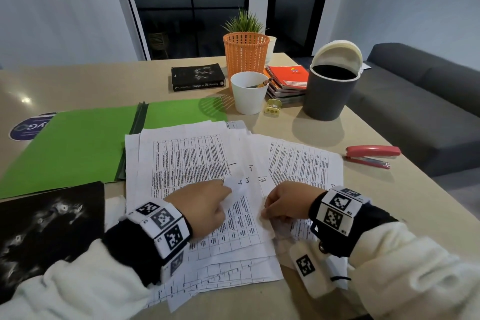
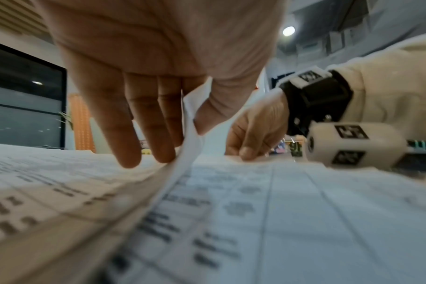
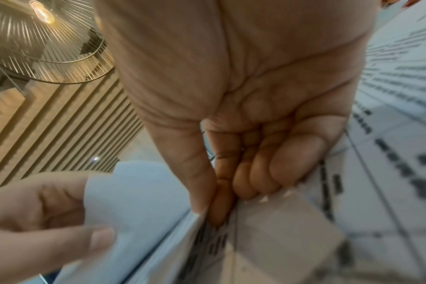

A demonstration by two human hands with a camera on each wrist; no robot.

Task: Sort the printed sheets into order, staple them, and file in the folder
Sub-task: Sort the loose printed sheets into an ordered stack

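The printed sheets (image 1: 197,163) lie fanned near the tabletop's (image 1: 285,127) front edge, overlapping the open green folder (image 1: 78,148); the left hand (image 1: 205,205) pinches a lifted sheet corner; the right hand (image 1: 288,202) pinches another sheet's edge; the red stapler (image 1: 371,156) rests by the right edge.

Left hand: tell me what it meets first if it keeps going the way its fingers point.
Probably the white cup, after crossing the printed sheets; the left hand points away and slightly right, though depth is unclear.
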